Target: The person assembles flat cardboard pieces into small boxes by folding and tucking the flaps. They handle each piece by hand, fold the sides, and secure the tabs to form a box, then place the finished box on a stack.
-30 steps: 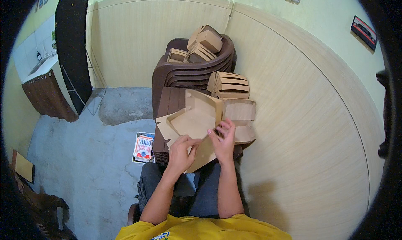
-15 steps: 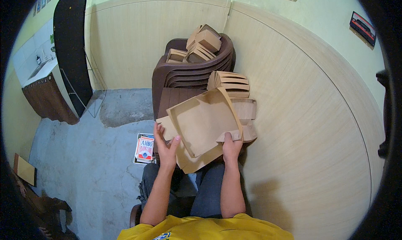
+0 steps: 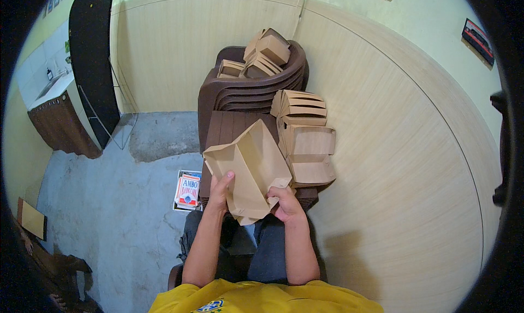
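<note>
A brown cardboard food box [image 3: 252, 173], partly folded with its walls raised, is held over my lap between my two hands. My left hand [image 3: 219, 193] grips its left part, thumb inside against the card and fingers out of sight beneath. At the near right corner my right hand [image 3: 285, 205] is closed on a corner flap, its fingers bent into the fold. Just beyond the box, to the right, a nested row of folded brown boxes [image 3: 312, 152] rests on the seat of a stack of brown plastic chairs [image 3: 222, 122].
More folded boxes [image 3: 267, 53] lie on the chairs' upper back. A small container with a playing-card pack [image 3: 188, 192] stands on the floor at my left. A wood-panelled wall [image 3: 393, 165] curves close by on the right. A tall black board [image 3: 93, 67] leans near a sink counter [image 3: 57, 89].
The box has folded inward from a flatter, open tray, its middle now creased. My right hand has moved left and inward with the corner, while my left hand has closed on the box.
</note>
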The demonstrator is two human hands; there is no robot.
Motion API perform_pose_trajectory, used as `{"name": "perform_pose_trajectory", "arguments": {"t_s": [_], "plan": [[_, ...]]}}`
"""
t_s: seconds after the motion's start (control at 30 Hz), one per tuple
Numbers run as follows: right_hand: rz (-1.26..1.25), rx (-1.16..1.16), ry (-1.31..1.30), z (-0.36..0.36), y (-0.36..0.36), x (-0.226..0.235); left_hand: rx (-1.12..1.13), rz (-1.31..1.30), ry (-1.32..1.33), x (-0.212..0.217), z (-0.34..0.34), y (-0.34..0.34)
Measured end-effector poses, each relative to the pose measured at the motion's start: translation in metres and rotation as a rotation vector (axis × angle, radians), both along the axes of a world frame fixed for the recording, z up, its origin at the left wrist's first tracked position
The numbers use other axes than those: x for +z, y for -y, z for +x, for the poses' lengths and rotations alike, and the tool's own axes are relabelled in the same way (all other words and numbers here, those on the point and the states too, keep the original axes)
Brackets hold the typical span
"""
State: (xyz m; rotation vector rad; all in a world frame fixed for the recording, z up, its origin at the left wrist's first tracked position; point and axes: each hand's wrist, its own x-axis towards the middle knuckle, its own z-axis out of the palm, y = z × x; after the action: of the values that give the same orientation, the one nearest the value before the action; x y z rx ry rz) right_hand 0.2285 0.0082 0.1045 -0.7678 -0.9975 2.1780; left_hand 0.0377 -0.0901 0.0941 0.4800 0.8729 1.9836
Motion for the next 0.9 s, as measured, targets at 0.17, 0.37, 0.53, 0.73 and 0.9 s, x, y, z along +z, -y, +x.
{"name": "perform_pose_trajectory", "arguments": {"t_s": [0.17,0.37,0.53,0.73,0.9], "plan": [[0.398,-0.267,0.271,-0.018,0.002,0.006,-0.127,0.039,0.114,-0.001,-0.011,0.011],[1.496,-0.826,0.672,-0.012,0.009,0.046,0.031,-0.06,-0.04,0.014,-0.003,0.008],[1.376,-0.137,0.738,-0.012,0.021,0.07,0.001,-0.041,-0.247,0.019,0.004,0.017],[1.532,-0.406,0.7,-0.03,0.022,0.068,-0.042,-0.053,-0.52,0.021,0.015,0.025],[1.403,-0.612,0.757,-0.029,0.009,0.064,-0.131,0.048,-0.479,0.016,0.023,0.03]]}}
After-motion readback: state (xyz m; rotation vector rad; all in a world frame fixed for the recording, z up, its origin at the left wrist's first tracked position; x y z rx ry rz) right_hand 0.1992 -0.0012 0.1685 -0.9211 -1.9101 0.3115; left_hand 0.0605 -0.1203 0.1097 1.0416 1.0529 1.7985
